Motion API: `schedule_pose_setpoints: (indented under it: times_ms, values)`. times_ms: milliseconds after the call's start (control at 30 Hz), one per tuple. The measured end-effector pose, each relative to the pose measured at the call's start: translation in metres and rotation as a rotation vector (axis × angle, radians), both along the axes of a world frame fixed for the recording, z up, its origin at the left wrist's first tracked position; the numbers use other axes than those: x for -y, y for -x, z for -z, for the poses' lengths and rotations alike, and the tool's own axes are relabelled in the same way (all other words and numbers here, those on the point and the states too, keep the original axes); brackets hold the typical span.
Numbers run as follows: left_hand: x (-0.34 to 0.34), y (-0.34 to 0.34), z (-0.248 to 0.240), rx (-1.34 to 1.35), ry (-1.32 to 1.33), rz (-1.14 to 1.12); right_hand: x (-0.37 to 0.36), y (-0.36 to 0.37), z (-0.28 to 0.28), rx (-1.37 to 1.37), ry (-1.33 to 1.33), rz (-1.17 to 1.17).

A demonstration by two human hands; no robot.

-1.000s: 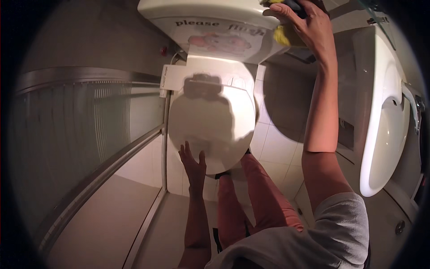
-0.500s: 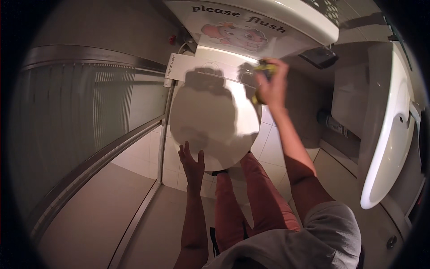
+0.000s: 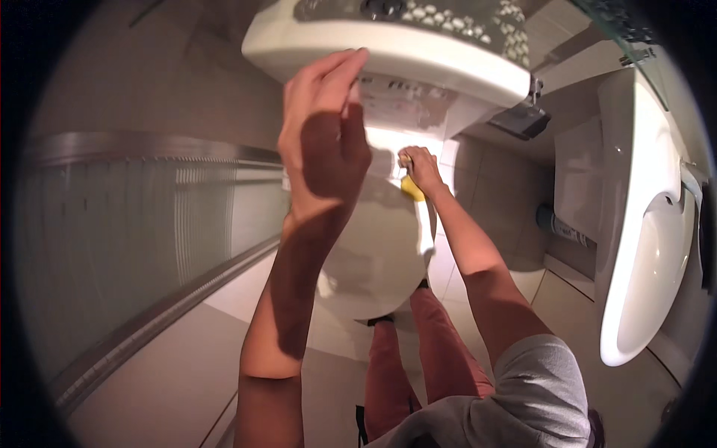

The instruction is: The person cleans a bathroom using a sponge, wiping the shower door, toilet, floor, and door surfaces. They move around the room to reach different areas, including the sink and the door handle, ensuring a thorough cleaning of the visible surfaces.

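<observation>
My left hand (image 3: pixel 321 112) is raised in front of the white cistern (image 3: pixel 418 56), its fingers stretched and nothing visible in them. Its fingertips overlap the cistern's front edge in the picture; I cannot tell whether they touch. Lower and to the right, my right hand (image 3: pixel 423 170) is closed around a small yellow object (image 3: pixel 411 188), whose exact kind is unclear. That hand works at the back right of the closed toilet lid (image 3: pixel 373 254), near the hinge end. My left forearm hides the left part of the lid.
A white washbasin (image 3: pixel 646 276) juts out on the right. Along the left runs a ribbed glass shower screen (image 3: pixel 149 239) with a metal frame. A dark box (image 3: pixel 520 119) hangs beside the cistern, and a bottle (image 3: pixel 560 225) lies near the basin's base.
My left hand has risen from the lid's front edge to the cistern. My right hand, with the yellow object, has moved slightly left and nearer. The view has shifted, showing more of the cistern top.
</observation>
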State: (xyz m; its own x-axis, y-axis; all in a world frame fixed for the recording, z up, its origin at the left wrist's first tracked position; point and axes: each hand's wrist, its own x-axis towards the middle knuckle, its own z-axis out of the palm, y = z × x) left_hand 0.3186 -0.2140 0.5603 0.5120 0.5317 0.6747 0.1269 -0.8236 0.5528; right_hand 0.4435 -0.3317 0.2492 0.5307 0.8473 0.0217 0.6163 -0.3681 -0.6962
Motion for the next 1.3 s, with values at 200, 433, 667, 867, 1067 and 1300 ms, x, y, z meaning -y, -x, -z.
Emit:
schedule_pose_setpoints:
  times_ms: [200,433,667,867,1067,1300]
  values:
    - [-0.014,-0.058,-0.011,-0.043,-0.096,0.151,0.021,-0.009,-0.013,0.040,0.152,0.110]
    - [-0.051,-0.071,-0.004,-0.175,-0.154,-0.105,0.021,0.007,-0.022,-0.028,0.128,0.113]
    - [-0.063,-0.069,0.005,-0.256,-0.331,-0.035,0.048,-0.018,0.005,0.200,0.169,0.229]
    - [-0.063,-0.076,0.006,-0.251,-0.457,-0.056,0.084,-0.036,0.021,-0.152,-0.008,0.749]
    - [-0.053,-0.089,0.006,-0.087,-0.488,-0.061,0.043,-0.028,0.012,0.067,0.077,0.264]
    - [-0.065,-0.101,0.026,-0.002,-0.504,0.017,0.028,-0.012,-0.005,0.307,0.451,0.168]
